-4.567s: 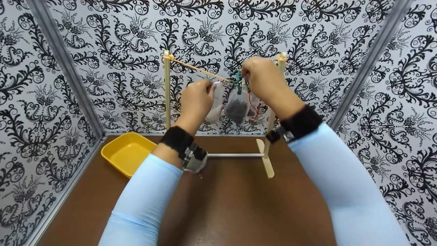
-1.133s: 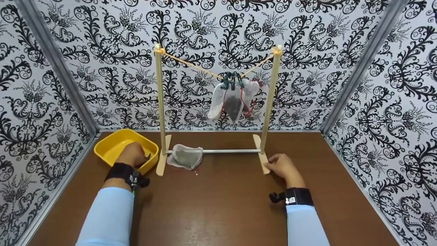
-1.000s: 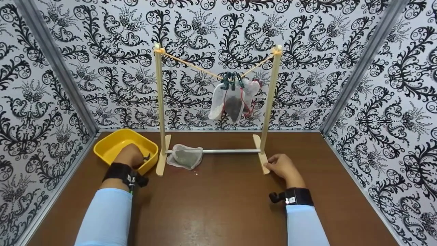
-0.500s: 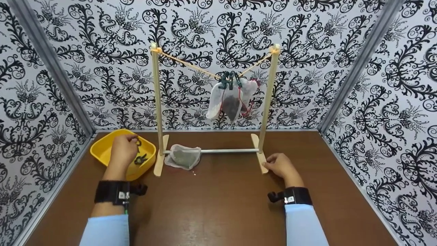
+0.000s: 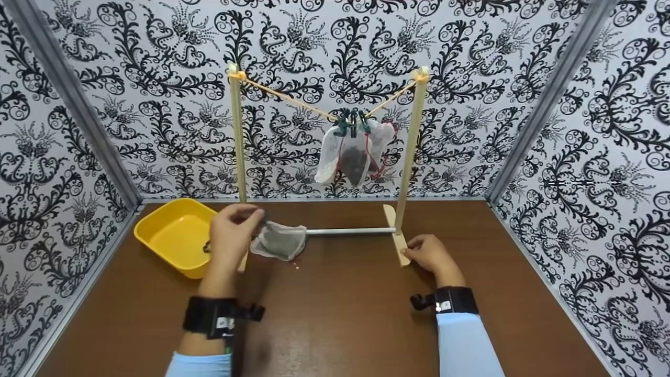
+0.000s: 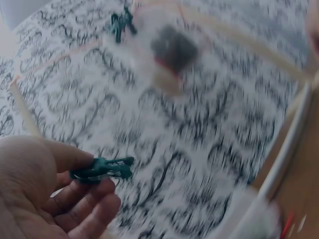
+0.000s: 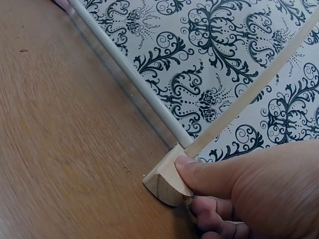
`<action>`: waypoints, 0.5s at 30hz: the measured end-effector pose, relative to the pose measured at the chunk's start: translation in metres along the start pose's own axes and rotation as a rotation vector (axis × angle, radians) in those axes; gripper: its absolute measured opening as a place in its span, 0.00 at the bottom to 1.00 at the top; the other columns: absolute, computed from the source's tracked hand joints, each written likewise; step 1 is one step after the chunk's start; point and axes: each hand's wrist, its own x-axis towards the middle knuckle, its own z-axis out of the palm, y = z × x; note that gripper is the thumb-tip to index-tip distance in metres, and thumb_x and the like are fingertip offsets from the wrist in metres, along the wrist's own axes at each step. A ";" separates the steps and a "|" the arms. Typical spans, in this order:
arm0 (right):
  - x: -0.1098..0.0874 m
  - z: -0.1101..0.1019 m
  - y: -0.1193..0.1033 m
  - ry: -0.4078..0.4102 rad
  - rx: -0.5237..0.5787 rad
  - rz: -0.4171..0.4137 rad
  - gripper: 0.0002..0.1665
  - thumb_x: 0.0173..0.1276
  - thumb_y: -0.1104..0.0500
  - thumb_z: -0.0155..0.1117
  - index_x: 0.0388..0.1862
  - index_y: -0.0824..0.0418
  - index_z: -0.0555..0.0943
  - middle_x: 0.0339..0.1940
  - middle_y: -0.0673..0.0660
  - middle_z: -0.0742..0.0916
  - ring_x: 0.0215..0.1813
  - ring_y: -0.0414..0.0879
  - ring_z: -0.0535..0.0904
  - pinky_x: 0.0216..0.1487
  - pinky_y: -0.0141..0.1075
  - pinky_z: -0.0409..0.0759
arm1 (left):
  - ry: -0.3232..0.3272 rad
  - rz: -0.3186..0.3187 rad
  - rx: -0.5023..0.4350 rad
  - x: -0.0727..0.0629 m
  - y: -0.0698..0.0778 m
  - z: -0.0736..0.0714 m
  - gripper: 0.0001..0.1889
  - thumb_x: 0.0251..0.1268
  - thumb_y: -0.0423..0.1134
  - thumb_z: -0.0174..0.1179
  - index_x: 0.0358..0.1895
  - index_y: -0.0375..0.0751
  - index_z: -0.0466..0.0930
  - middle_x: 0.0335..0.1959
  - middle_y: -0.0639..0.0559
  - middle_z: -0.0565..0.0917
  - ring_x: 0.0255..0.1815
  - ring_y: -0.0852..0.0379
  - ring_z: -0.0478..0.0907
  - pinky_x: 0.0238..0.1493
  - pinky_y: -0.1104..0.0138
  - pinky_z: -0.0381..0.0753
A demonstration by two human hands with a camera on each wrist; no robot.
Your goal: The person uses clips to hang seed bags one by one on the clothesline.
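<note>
My left hand (image 5: 230,235) pinches a dark green clothespin (image 6: 102,169) between thumb and fingers. It is in the air between the yellow tray and a mesh pouch (image 5: 280,242) with dark contents, which lies over the left end of the stand's white rod (image 5: 350,231). My right hand (image 5: 432,255) grips the wooden foot (image 7: 167,181) of the stand at its right side, thumb on top. From the sagging cord (image 5: 285,98) between the two posts hang several white mesh pouches (image 5: 356,152) with red drawstrings, bunched mid-cord under green clothespins (image 5: 353,123).
The yellow tray (image 5: 175,235) stands at the left, a dark clothespin (image 5: 207,247) partly visible in it behind my wrist. The stand's right post (image 5: 411,157) and left post (image 5: 238,136) rise upright. Patterned walls enclose the brown table (image 5: 340,314).
My left hand was up at the cord, then reached into the yellow tray and came out rightward with a clothespin. My right hand came down from the cord to the stand's foot and stays there.
</note>
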 end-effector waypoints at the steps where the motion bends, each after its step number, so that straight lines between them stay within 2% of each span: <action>1: 0.000 0.001 0.000 -0.001 0.003 0.002 0.22 0.76 0.55 0.78 0.55 0.73 0.89 0.46 0.65 0.92 0.51 0.57 0.88 0.57 0.50 0.88 | -0.007 -0.018 -0.051 -0.001 0.002 0.006 0.10 0.71 0.34 0.78 0.49 0.33 0.93 0.34 0.52 0.93 0.31 0.63 0.87 0.36 0.73 0.90; 5: 0.000 0.002 0.000 -0.010 0.010 -0.008 0.23 0.75 0.55 0.78 0.55 0.74 0.89 0.45 0.65 0.91 0.50 0.57 0.88 0.55 0.48 0.88 | -0.034 -0.093 -0.220 -0.008 0.008 0.029 0.10 0.69 0.30 0.79 0.47 0.29 0.92 0.31 0.53 0.92 0.27 0.60 0.88 0.32 0.68 0.93; 8: 0.000 0.002 0.000 -0.011 0.009 -0.007 0.23 0.75 0.54 0.79 0.54 0.74 0.89 0.45 0.65 0.91 0.49 0.56 0.87 0.54 0.47 0.87 | -0.068 -0.103 -0.230 -0.015 0.009 0.041 0.10 0.69 0.30 0.79 0.47 0.28 0.92 0.32 0.50 0.93 0.27 0.59 0.89 0.31 0.68 0.93; 11: 0.000 0.002 0.000 -0.004 0.003 0.000 0.22 0.75 0.54 0.79 0.53 0.73 0.90 0.44 0.64 0.91 0.49 0.56 0.87 0.53 0.45 0.87 | -0.105 -0.088 -0.209 -0.021 0.009 0.048 0.10 0.69 0.31 0.79 0.47 0.28 0.92 0.34 0.47 0.94 0.27 0.59 0.89 0.31 0.68 0.93; 15: -0.001 -0.004 -0.004 -0.021 -0.009 0.025 0.22 0.74 0.53 0.79 0.52 0.73 0.90 0.44 0.63 0.92 0.46 0.52 0.87 0.48 0.40 0.86 | -0.106 -0.080 -0.203 -0.026 0.005 0.055 0.10 0.69 0.30 0.79 0.47 0.28 0.92 0.34 0.45 0.95 0.26 0.60 0.90 0.29 0.69 0.92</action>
